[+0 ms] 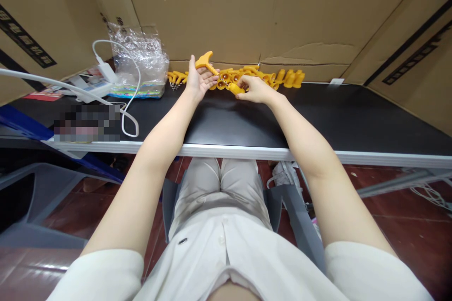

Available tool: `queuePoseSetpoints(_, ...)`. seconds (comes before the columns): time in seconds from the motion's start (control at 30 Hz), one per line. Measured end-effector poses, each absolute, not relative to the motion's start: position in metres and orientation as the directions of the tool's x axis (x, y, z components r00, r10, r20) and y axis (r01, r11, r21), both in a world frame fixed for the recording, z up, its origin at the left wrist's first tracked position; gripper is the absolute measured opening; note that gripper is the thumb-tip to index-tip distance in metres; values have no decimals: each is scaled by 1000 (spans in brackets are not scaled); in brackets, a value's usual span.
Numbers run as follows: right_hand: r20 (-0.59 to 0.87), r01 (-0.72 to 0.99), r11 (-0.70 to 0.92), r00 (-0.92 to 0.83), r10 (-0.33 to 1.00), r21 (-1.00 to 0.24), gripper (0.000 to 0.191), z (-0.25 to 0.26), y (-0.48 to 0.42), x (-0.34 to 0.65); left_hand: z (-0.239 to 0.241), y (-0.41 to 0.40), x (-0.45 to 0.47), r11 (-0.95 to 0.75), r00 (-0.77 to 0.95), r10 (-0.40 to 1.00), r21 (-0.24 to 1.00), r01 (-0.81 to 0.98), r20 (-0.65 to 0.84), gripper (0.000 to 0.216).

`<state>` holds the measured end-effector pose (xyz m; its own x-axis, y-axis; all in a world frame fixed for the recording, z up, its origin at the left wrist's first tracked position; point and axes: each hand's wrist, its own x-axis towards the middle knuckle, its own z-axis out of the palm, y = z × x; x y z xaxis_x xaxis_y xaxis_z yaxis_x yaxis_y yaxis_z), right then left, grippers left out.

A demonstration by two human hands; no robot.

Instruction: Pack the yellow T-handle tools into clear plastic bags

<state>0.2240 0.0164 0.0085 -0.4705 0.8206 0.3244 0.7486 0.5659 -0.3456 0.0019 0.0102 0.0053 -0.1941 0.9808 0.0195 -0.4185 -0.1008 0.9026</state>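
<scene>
My left hand (pixel 199 82) has a yellow corkscrew (pixel 205 61) between thumb and fingers. Its T-shaped handle points up, and its metal spiral runs toward my other hand. In my right hand (pixel 257 89), fingers and thumb grip a yellow plastic sleeve (pixel 234 88), its end facing the spiral. The two parts are very close; I cannot tell whether they touch. Right behind my hands lies a pile of yellow sleeves and handles (pixel 250 71), partly hidden by my fingers. More corkscrews (pixel 176 76) with bare spirals lie left of my left hand.
Several yellow sleeves (pixel 290 79) stand upright at the right end of the pile. To the left are a clear plastic bag (pixel 139 63) and a white cable (pixel 139 99) with a plug. Cardboard (pixel 226 14) walls in the back of the black table (pixel 233 127).
</scene>
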Motion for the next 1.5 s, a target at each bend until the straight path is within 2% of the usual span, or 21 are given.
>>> queuePoseSetpoints(0.13, 329, 745, 558, -458, 826, -364, 22, 9, 15, 224, 5, 9, 0, -103, -175, 984, 915, -389, 36, 65)
queuePoseSetpoints(0.37, 354, 740, 548, -429, 831, -391, 33, 11, 14, 226, 2, 13, 2, -74, -148, 989, 945, -319, 28, 37)
queuePoseSetpoints(0.57, 337, 751, 506, -388, 858, -423, 36, 11, 18, 231, -7, 22, 3, 7, -143, 989, 962, -274, -48, 40)
queuePoseSetpoints(0.7, 347, 740, 488, -356, 868, -462, 42, 12, 21, 234, -7, 17, 7, -50, -208, 978, 976, -212, 4, 39)
queuePoseSetpoints(0.8, 374, 730, 484, -327, 868, -483, 43, 14, 23, 235, -5, 11, 9, -59, -196, 980, 984, -168, 26, 34)
queuePoseSetpoints(0.97, 350, 686, 430, -263, 899, -587, 31, 15, 25, 237, -10, 7, 5, -135, -133, 981, 990, 37, 139, 27)
queuePoseSetpoints(1.07, 343, 558, 422, -247, 906, -715, 27, 12, 30, 241, -13, 7, 1, -185, -35, 979, 946, 265, 201, 33)
queuePoseSetpoints(1.17, 367, 424, 446, -257, 894, -789, 28, 8, 37, 245, -10, 5, -3, -176, 55, 984, 884, 433, 169, 33)
queuePoseSetpoints(1.27, 375, 381, 448, -253, 892, -809, 27, 8, 40, 248, -6, 4, -3, -167, 81, 986, 865, 473, 146, 30)
queuePoseSetpoints(1.5, 366, 448, 436, -238, 900, -781, 24, 10, 39, 249, -4, 0, -2, -113, 164, 986, 850, 515, 31, 27)
